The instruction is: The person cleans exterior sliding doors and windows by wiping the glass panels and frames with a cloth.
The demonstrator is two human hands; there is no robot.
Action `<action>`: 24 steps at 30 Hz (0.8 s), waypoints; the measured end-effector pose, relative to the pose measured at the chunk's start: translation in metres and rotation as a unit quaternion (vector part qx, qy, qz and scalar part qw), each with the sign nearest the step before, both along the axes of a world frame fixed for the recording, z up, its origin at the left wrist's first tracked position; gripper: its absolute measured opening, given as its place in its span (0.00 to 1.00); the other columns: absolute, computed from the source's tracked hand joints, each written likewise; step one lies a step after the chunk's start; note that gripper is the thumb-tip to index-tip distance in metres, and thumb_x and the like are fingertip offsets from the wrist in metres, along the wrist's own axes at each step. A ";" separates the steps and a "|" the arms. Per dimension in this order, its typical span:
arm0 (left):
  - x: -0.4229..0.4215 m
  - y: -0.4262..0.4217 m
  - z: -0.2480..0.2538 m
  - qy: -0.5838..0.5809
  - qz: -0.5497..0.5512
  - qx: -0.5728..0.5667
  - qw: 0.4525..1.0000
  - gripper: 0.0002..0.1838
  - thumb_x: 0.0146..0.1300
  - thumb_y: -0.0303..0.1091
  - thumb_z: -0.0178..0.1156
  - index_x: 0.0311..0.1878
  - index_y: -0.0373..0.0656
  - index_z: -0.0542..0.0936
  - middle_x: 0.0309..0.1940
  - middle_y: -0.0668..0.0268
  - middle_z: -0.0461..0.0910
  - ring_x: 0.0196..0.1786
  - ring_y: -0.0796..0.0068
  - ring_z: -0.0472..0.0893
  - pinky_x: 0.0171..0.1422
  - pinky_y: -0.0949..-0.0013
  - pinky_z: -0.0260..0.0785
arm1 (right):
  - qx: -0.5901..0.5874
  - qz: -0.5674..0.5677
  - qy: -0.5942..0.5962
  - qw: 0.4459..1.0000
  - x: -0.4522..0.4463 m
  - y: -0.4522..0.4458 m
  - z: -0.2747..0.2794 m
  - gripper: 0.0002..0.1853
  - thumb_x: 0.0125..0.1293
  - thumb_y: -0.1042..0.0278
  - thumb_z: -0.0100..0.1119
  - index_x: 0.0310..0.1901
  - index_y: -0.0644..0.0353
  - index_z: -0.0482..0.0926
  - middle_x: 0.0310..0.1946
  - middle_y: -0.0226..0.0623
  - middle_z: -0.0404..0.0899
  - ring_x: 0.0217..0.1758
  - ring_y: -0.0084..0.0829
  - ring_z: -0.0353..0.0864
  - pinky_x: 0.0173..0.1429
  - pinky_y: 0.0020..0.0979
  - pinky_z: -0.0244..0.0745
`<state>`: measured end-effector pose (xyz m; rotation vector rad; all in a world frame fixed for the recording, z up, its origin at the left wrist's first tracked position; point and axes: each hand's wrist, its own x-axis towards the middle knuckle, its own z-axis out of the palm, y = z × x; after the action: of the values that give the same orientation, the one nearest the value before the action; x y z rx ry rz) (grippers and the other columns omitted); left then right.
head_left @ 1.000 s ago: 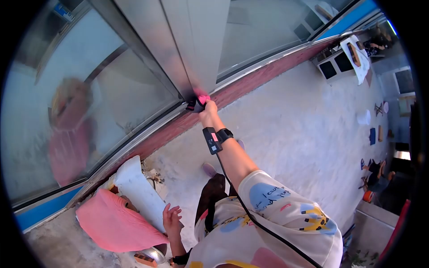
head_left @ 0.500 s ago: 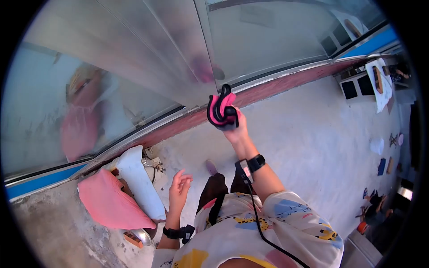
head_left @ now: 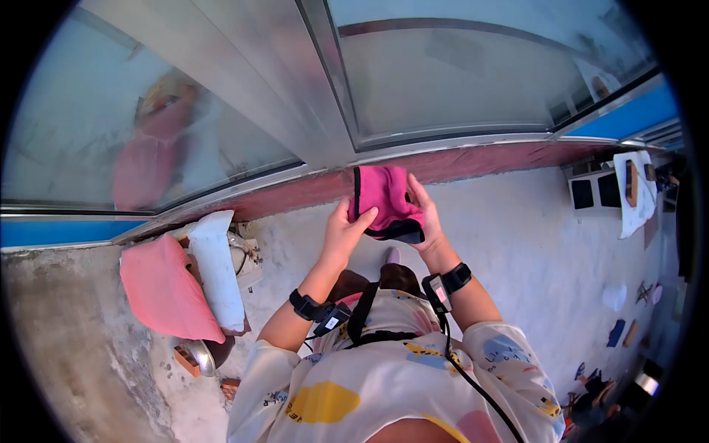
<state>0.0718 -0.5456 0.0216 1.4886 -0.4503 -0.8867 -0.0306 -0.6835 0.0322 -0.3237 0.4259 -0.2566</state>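
The left hand [head_left: 342,235] pinches a pink cloth with black edges [head_left: 384,193], and the right hand [head_left: 433,230] grips its other side. It is bent over, not flat. The window glass [head_left: 458,96] looks cloudy; I can't tell how much is clean.

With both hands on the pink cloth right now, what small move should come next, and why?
Probably straighten the pink cloth by drawing its sides gently apart: the left hand and right hand grip opposite sides, and its lower edge looks curled and uneven between them.
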 end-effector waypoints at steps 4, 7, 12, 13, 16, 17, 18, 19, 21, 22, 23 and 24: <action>-0.009 -0.004 0.025 -0.199 0.044 0.010 0.979 0.12 0.64 0.38 0.60 0.41 0.38 0.77 0.28 0.60 0.80 0.32 0.75 0.78 0.39 0.71 0.69 | -0.349 -0.138 0.177 0.910 -0.002 -0.011 0.002 0.24 0.73 0.51 0.43 0.60 0.63 0.71 0.59 0.42 0.72 0.63 0.32 0.69 0.65 0.34 0.64; -0.018 -0.008 0.049 -0.281 -0.011 0.041 0.959 0.10 0.63 0.37 0.60 0.40 0.39 0.77 0.32 0.54 0.78 0.33 0.58 0.78 0.36 0.65 0.69 | -0.548 -0.177 0.158 0.802 -0.036 0.001 0.012 0.20 0.73 0.57 0.44 0.57 0.63 0.73 0.59 0.36 0.71 0.64 0.30 0.66 0.66 0.32 0.60; -0.008 -0.033 0.151 -0.445 -0.188 -0.127 0.866 0.34 0.59 0.39 0.61 0.67 0.40 0.62 0.64 0.52 0.66 0.59 0.49 0.73 0.57 0.58 0.70 | -0.185 -0.081 -0.086 0.976 0.003 -0.005 0.061 0.29 0.74 0.55 0.40 0.72 0.53 0.50 0.67 0.34 0.61 0.69 0.33 0.63 0.71 0.38 0.59; -0.011 -0.022 0.165 -0.402 -0.236 -0.082 0.881 0.37 0.60 0.39 0.61 0.70 0.40 0.59 0.68 0.52 0.60 0.64 0.49 0.70 0.61 0.60 0.68 | -0.205 -0.109 -0.090 0.968 0.000 0.001 0.059 0.29 0.75 0.57 0.40 0.72 0.54 0.49 0.67 0.34 0.60 0.68 0.33 0.64 0.70 0.39 0.60; 0.002 0.034 0.218 -0.534 -0.134 -0.224 0.804 0.32 0.59 0.29 0.62 0.67 0.39 0.64 0.63 0.52 0.69 0.57 0.59 0.77 0.55 0.65 0.74 | -0.358 -0.217 -0.193 0.887 0.020 -0.016 0.143 0.28 0.75 0.60 0.40 0.72 0.55 0.48 0.68 0.34 0.59 0.69 0.33 0.63 0.71 0.39 0.59; 0.007 0.045 0.214 -0.486 -0.120 -0.240 0.832 0.30 0.59 0.25 0.61 0.65 0.39 0.65 0.62 0.53 0.71 0.56 0.63 0.79 0.53 0.67 0.75 | -0.405 -0.273 -0.195 0.851 0.027 -0.027 0.167 0.29 0.73 0.63 0.44 0.72 0.58 0.48 0.70 0.38 0.55 0.71 0.33 0.59 0.72 0.37 0.55; 0.020 0.053 0.216 -0.442 -0.108 -0.264 0.850 0.29 0.59 0.22 0.60 0.64 0.39 0.66 0.61 0.55 0.72 0.54 0.67 0.80 0.51 0.69 0.76 | -0.553 -0.282 -0.194 0.759 0.038 -0.040 0.199 0.29 0.71 0.67 0.46 0.71 0.60 0.50 0.71 0.42 0.54 0.71 0.33 0.58 0.71 0.36 0.55; 0.021 0.055 0.216 -0.441 -0.109 -0.264 0.851 0.29 0.59 0.22 0.60 0.64 0.39 0.66 0.61 0.55 0.72 0.54 0.67 0.80 0.51 0.69 0.76 | -0.670 -0.310 -0.194 0.646 0.049 -0.052 0.230 0.29 0.69 0.70 0.47 0.70 0.62 0.52 0.71 0.45 0.53 0.71 0.33 0.57 0.70 0.35 0.55; 0.036 0.061 0.216 -0.464 -0.062 -0.215 0.857 0.26 0.59 0.19 0.58 0.62 0.39 0.68 0.57 0.56 0.76 0.50 0.69 0.82 0.45 0.72 0.77 | -0.843 -0.373 -0.138 0.364 0.078 -0.046 0.302 0.30 0.57 0.78 0.58 0.63 0.64 0.64 0.66 0.51 0.61 0.68 0.48 0.63 0.69 0.42 0.58; 0.045 0.070 0.212 -0.468 -0.065 -0.222 0.853 0.26 0.59 0.19 0.58 0.62 0.39 0.68 0.57 0.56 0.76 0.50 0.69 0.82 0.45 0.72 0.77 | -0.870 -0.396 -0.129 0.264 0.096 -0.044 0.323 0.30 0.54 0.78 0.62 0.61 0.63 0.67 0.66 0.53 0.60 0.67 0.53 0.62 0.70 0.45 0.57; 0.055 0.080 0.204 -0.418 -0.054 -0.185 0.888 0.27 0.59 0.23 0.60 0.63 0.38 0.67 0.59 0.54 0.73 0.55 0.65 0.79 0.51 0.66 0.75 | -0.883 -0.405 -0.108 0.210 0.118 -0.050 0.330 0.30 0.54 0.71 0.64 0.61 0.61 0.68 0.67 0.52 0.59 0.69 0.52 0.60 0.70 0.49 0.56; 0.067 0.089 0.195 -0.367 -0.044 -0.148 0.917 0.28 0.60 0.27 0.61 0.64 0.38 0.66 0.62 0.52 0.70 0.59 0.61 0.76 0.56 0.61 0.72 | -0.899 -0.405 -0.054 0.154 0.130 -0.042 0.329 0.31 0.54 0.66 0.65 0.61 0.59 0.69 0.67 0.51 0.59 0.70 0.52 0.58 0.70 0.51 0.53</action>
<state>0.1390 -0.4563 0.2165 1.4850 -1.1582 -0.2688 0.0994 -0.7255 0.3613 -2.5495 -0.2214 -1.9437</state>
